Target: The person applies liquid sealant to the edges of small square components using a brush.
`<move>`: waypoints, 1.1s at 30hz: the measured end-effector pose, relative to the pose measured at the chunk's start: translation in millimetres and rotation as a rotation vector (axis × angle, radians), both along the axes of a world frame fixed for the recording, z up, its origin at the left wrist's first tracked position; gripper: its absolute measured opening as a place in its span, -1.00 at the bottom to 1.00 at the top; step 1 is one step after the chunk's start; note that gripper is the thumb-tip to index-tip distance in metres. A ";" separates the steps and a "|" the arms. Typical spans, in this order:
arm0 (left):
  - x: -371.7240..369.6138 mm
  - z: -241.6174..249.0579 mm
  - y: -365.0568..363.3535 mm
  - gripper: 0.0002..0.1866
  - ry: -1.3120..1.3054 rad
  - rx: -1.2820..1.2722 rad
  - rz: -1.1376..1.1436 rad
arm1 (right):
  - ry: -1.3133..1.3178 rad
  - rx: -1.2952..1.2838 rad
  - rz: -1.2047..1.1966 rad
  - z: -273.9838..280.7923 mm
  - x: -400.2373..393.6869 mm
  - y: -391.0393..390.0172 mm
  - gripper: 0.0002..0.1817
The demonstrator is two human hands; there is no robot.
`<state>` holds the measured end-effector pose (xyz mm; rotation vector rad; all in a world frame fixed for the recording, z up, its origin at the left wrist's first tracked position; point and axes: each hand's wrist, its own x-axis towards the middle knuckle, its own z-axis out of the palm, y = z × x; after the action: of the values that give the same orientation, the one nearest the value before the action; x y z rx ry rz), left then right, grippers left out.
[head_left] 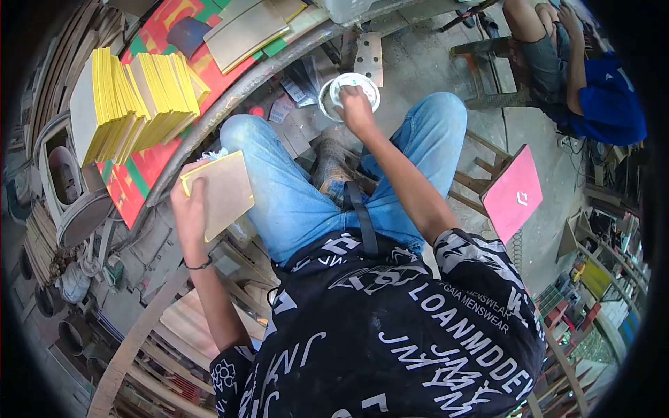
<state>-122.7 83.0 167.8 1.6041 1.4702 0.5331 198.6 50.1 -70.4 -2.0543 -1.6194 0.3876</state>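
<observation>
On the left, my left hand point(189, 202) grips a thin rectangular board point(230, 194) with a tan face and yellow edges, thumb on its face. A scrap of pale blue and white cloth point(213, 155) shows at the board's top edge. Between my knees, my right hand point(357, 110) reaches down into a white tub point(375, 85); its fingers are curled, and their tips and anything in them are hidden. Left of my knee, upright stacks of similar yellow-edged boards point(132, 104) stand on a red and green tabletop point(122, 191).
More flat boards point(254, 31) and a dark curved piece point(187, 36) lie farther along the tabletop. A stool with a pink seat point(514, 195) stands to my right. Another person in blue point(610, 101) sits at the upper right. Wooden frames and chair parts point(157, 334) are at lower left.
</observation>
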 end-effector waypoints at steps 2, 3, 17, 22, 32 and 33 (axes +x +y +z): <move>-1.4 -2.4 1.1 -0.73 -0.034 -0.018 0.023 | -0.074 0.095 0.128 -5.2 -10.0 2.0 -0.64; -1.4 -1.2 1.3 -0.73 -0.031 -0.017 0.024 | -0.160 0.064 0.193 -7.6 -15.3 1.2 -0.70; 2.7 1.4 2.0 -0.73 -0.046 -0.043 0.016 | -0.373 0.040 0.151 -20.2 -32.7 -9.5 -0.78; 2.5 1.9 1.5 -0.73 -0.033 -0.024 0.006 | -0.450 -0.042 0.183 -12.4 -34.1 -12.7 -0.79; -4.8 -2.8 4.0 -0.73 -0.041 -0.034 0.001 | -0.385 -0.039 0.201 -18.7 -33.3 -20.0 -0.78; -4.9 -3.5 4.1 -0.73 -0.044 -0.034 0.002 | -0.371 -0.035 0.209 -19.7 -34.4 -21.0 -0.78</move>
<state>-127.6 87.1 164.2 1.5553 1.4415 0.5382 164.2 29.2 -90.1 -2.0788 -2.0682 0.1057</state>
